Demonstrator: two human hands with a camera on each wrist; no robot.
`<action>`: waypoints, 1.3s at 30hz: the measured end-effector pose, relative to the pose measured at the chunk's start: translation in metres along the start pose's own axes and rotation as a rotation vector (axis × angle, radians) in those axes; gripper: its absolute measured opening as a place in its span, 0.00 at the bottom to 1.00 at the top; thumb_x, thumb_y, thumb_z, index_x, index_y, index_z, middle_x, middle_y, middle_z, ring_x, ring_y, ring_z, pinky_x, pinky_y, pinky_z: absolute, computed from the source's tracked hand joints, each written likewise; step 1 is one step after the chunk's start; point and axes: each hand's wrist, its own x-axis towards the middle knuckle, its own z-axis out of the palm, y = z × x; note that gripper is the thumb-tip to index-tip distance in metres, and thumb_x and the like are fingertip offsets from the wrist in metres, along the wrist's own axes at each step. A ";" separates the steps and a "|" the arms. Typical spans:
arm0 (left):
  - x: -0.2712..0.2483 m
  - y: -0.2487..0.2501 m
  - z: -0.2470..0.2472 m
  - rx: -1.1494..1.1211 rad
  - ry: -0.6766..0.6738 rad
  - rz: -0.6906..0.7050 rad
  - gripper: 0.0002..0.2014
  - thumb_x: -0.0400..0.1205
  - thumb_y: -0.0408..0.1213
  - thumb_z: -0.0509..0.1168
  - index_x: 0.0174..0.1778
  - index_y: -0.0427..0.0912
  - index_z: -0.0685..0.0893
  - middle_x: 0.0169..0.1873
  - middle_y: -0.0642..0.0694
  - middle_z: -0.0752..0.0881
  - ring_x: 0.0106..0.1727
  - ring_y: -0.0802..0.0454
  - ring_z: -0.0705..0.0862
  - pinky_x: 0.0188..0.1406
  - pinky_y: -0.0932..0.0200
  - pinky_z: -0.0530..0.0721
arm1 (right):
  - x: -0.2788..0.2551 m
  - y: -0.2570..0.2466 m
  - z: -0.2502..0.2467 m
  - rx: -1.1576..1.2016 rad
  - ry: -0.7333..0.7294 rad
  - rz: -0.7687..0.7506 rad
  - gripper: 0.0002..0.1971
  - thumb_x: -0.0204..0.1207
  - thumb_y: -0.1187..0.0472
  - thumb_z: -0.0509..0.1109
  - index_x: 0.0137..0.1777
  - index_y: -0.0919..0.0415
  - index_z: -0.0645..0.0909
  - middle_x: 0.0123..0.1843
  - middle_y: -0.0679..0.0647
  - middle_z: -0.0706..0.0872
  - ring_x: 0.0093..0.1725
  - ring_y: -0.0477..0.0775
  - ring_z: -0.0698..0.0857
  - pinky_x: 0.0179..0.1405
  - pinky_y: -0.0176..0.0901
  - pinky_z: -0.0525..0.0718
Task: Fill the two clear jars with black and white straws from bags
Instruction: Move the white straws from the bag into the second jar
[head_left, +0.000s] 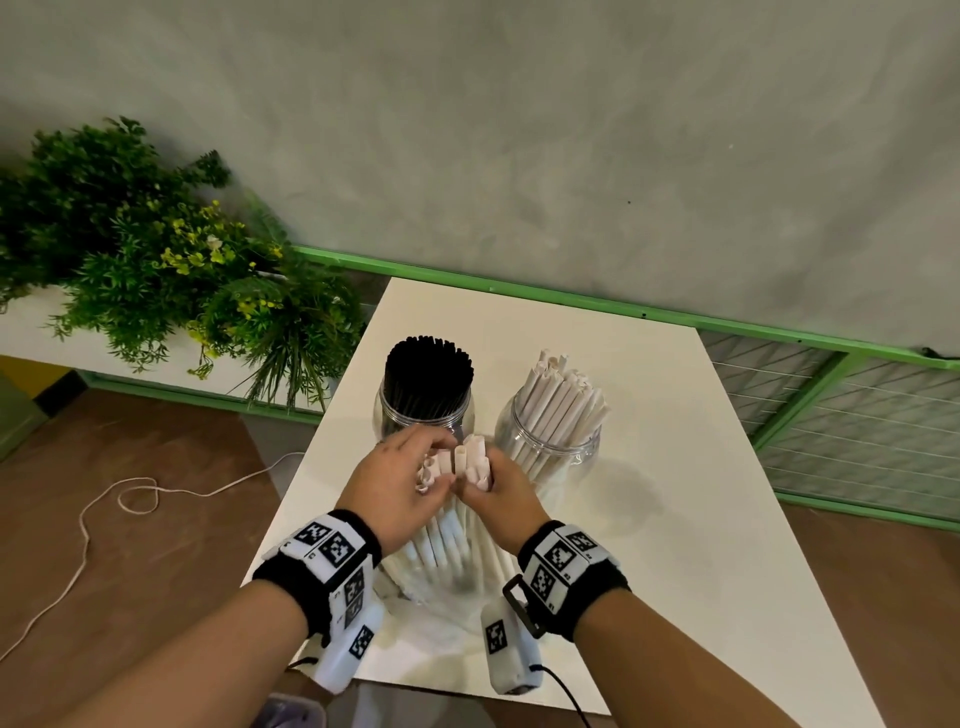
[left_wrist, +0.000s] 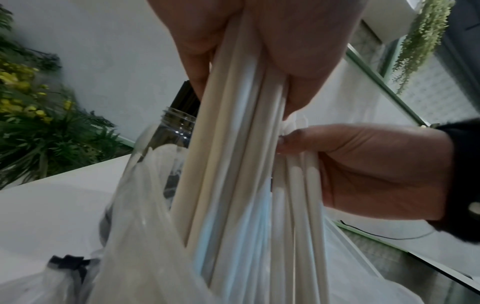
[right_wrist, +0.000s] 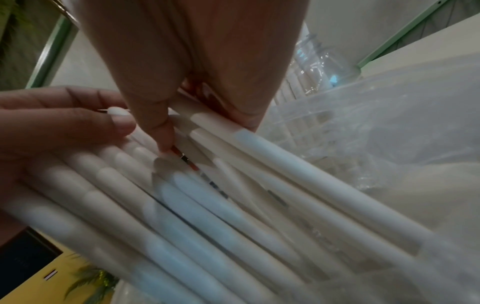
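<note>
Two clear jars stand on the white table (head_left: 675, 467). The left jar (head_left: 427, 415) is packed with black straws (head_left: 428, 364); the right jar (head_left: 550, 452) holds white straws (head_left: 561, 400). In front of them a bundle of white straws (head_left: 457, 525) stands upright out of a clear plastic bag (head_left: 415, 587). My left hand (head_left: 434, 465) grips the left part of the bundle near its tops, and my right hand (head_left: 480, 483) grips the right part. The wrist views show fingers (left_wrist: 197, 67) curled round straws (right_wrist: 259, 185) inside the bag (right_wrist: 376, 133).
A second crumpled bag with something black (left_wrist: 70, 265) in it lies low beside the straw bag. Green plants (head_left: 156, 260) stand left of the table. A green rail (head_left: 623, 306) with wire mesh runs behind it. A white cord (head_left: 104, 509) lies on the floor.
</note>
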 end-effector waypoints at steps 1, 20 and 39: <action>-0.002 -0.001 0.001 0.015 0.020 -0.003 0.17 0.74 0.36 0.72 0.59 0.50 0.81 0.53 0.62 0.80 0.54 0.59 0.81 0.56 0.59 0.79 | -0.001 -0.001 0.000 0.006 -0.012 0.002 0.12 0.75 0.68 0.72 0.57 0.62 0.80 0.47 0.56 0.86 0.46 0.45 0.83 0.50 0.41 0.82; 0.005 -0.001 0.008 0.103 0.017 -0.020 0.07 0.75 0.35 0.71 0.46 0.50 0.85 0.46 0.57 0.81 0.42 0.62 0.78 0.42 0.67 0.74 | -0.011 -0.015 -0.014 -0.250 0.140 -0.276 0.37 0.77 0.69 0.66 0.74 0.30 0.58 0.63 0.51 0.80 0.57 0.37 0.82 0.57 0.29 0.78; 0.006 0.003 0.010 0.146 -0.004 -0.018 0.05 0.75 0.35 0.71 0.45 0.48 0.85 0.44 0.56 0.81 0.38 0.59 0.78 0.38 0.71 0.69 | 0.003 -0.083 -0.055 0.048 0.452 -0.484 0.28 0.80 0.78 0.57 0.65 0.41 0.65 0.59 0.47 0.78 0.51 0.53 0.87 0.54 0.38 0.82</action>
